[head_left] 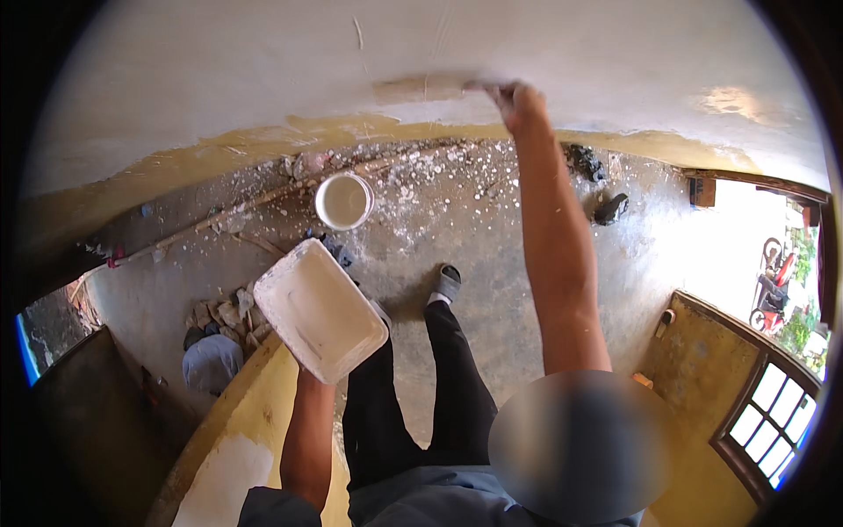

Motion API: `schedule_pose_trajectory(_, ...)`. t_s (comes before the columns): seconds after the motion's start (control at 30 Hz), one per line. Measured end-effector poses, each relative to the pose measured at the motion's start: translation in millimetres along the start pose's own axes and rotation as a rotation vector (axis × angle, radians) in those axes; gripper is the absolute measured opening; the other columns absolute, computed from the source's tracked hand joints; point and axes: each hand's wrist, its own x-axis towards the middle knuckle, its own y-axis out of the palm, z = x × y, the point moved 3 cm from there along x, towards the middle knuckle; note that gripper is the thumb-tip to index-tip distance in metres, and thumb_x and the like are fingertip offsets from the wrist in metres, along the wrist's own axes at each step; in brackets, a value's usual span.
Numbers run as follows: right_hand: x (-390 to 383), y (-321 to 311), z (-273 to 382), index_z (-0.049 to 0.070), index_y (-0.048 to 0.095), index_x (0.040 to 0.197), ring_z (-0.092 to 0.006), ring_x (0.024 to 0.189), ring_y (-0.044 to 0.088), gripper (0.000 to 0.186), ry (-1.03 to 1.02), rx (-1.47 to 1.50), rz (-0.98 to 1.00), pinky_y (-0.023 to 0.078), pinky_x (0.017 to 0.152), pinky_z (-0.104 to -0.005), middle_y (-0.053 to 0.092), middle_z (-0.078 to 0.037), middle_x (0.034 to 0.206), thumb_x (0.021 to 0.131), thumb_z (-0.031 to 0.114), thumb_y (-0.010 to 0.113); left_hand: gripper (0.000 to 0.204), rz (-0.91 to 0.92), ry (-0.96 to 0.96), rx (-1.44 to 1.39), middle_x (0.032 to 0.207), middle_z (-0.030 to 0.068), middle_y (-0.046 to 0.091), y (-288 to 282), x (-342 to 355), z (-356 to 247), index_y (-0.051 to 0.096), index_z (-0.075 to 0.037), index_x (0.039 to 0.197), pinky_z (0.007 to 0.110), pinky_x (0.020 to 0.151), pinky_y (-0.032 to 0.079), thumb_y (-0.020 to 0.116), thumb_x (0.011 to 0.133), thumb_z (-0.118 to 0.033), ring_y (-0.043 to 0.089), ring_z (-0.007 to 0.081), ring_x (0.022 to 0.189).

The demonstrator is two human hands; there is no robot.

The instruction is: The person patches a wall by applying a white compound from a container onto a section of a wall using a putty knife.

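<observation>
My left hand (312,373) holds a white plastic tray (318,307) from beneath, its fingers mostly hidden; pale creamy paste coats the inside. My right hand (522,107) is raised to the white wall (263,61), closed on a flat spreading tool (486,87) whose edge is at a beige smeared patch (413,90). A band of yellow paint shows along the wall's lower part. Below, a white bucket (343,201) of pale liquid stands on the floor.
Long poles (206,217) and white debris lie along the wall's foot. A yellow low wall (219,422), rubble (228,316) and a grey cloth-covered shape (212,362) are at left. Dark lumps (612,209) lie right, near a doorway (729,237) showing a motorbike, and a barred window (771,422).
</observation>
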Motion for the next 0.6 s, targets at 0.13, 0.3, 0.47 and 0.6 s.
schedule_pose_trajectory(0.13, -29, 35, 71, -0.020, 0.042, 0.098, -0.0407, 0.099, 0.057, 0.014, -0.027, 0.063, 0.025, 0.051, 0.098, -0.0576, 0.051, -0.028, 0.103, 0.090, -0.009, 0.038, 0.059, -0.005, 0.003, -0.012, 0.145, 0.0088, 0.042, 9, 8, 28, 0.036, -0.015, 0.145, 0.050, 0.111, 0.030, 0.043, 0.097, -0.049, 0.040, 0.0281, 0.133)
schedule_pose_trajectory(0.3, -79, 47, 129, -0.017, 0.045, 0.094, -0.0348, 0.096, 0.058, 0.011, -0.196, 0.136, 0.185, 0.050, 0.101, -0.0542, 0.053, -0.025, 0.099, 0.090, -0.007, 0.042, 0.060, 0.024, 0.013, -0.021, 0.146, 0.0091, 0.041, 22, 22, 51, 0.036, -0.015, 0.145, 0.050, 0.111, 0.029, 0.044, 0.097, -0.049, 0.039, 0.0286, 0.134)
schedule_pose_trajectory(0.47, -165, 34, 151, -0.016, 0.047, 0.109, -0.0345, 0.096, 0.060, 0.026, -0.356, 0.031, 0.233, 0.054, 0.094, -0.0495, 0.056, -0.023, 0.108, 0.092, 0.003, 0.050, 0.060, 0.052, 0.029, -0.025, 0.147, 0.0094, 0.040, 33, 30, 55, 0.036, -0.015, 0.145, 0.051, 0.112, 0.028, 0.045, 0.097, -0.049, 0.038, 0.0290, 0.134)
schedule_pose_trajectory(0.6, -167, -29, 106, -0.009, 0.052, 0.120, -0.0311, 0.085, 0.065, 0.034, -0.387, -0.237, -0.106, 0.056, 0.085, -0.0426, 0.062, -0.021, 0.110, 0.092, 0.011, 0.057, 0.061, 0.027, 0.039, -0.033, 0.147, 0.0096, 0.040, 23, 17, 43, 0.036, -0.015, 0.145, 0.051, 0.112, 0.028, 0.045, 0.096, -0.050, 0.038, 0.0293, 0.135)
